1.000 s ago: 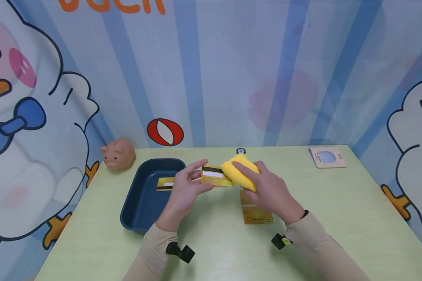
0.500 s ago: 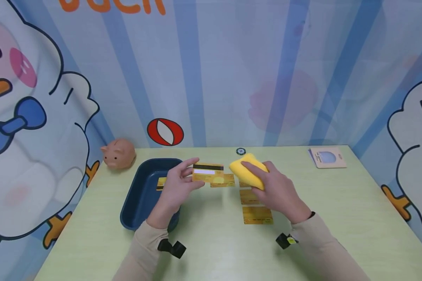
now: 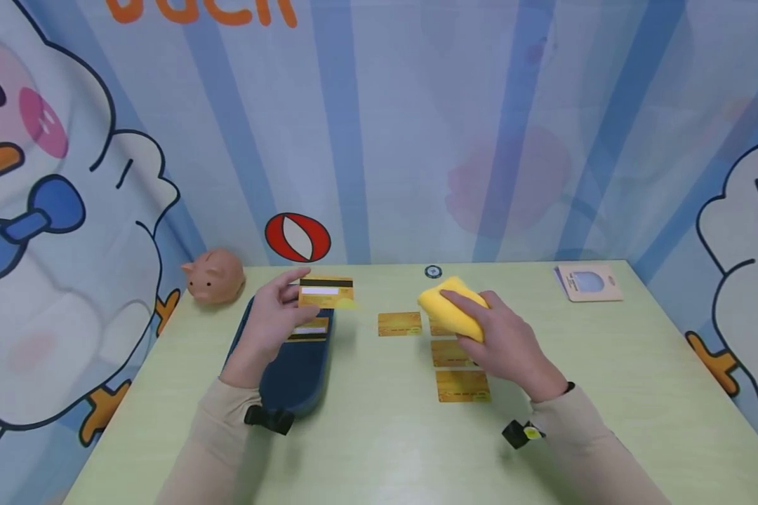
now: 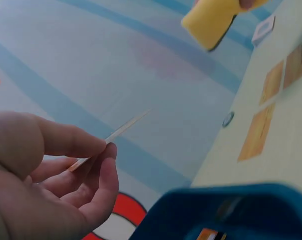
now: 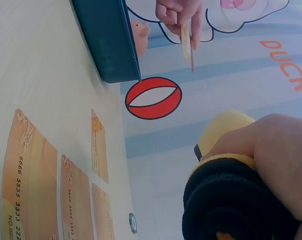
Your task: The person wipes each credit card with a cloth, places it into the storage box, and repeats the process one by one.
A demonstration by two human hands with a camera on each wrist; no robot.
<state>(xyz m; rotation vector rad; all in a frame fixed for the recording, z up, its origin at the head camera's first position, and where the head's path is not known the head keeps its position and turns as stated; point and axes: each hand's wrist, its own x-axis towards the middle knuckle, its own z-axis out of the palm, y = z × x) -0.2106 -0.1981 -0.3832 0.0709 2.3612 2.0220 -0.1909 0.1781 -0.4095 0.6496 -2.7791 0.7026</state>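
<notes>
My left hand (image 3: 271, 315) pinches a gold bank card (image 3: 326, 292) between thumb and fingers, its striped back showing in the head view. In the left wrist view the same card (image 4: 128, 125) is seen nearly edge-on. Hand and card are above the dark blue tray (image 3: 297, 382). Inside the tray lies another gold card (image 3: 308, 330), partly hidden by the hand. On the right, my right hand (image 3: 512, 344) grips a folded cloth (image 3: 453, 308), yellow outside, with a black layer (image 5: 226, 200) visible in the right wrist view. It is held above the table, apart from the card.
One gold card (image 3: 399, 324) lies face up mid-table, beside a column of gold cards (image 3: 463, 386) partly under the right hand. A pink piggy bank (image 3: 215, 277) stands back left, a small round disc (image 3: 433, 271) at the back edge, a pink box (image 3: 589, 282) back right.
My left hand has carried the bank card left, away from the cloth and over the tray. My right hand has drawn slightly right with the cloth, uncovering the mid-table card.
</notes>
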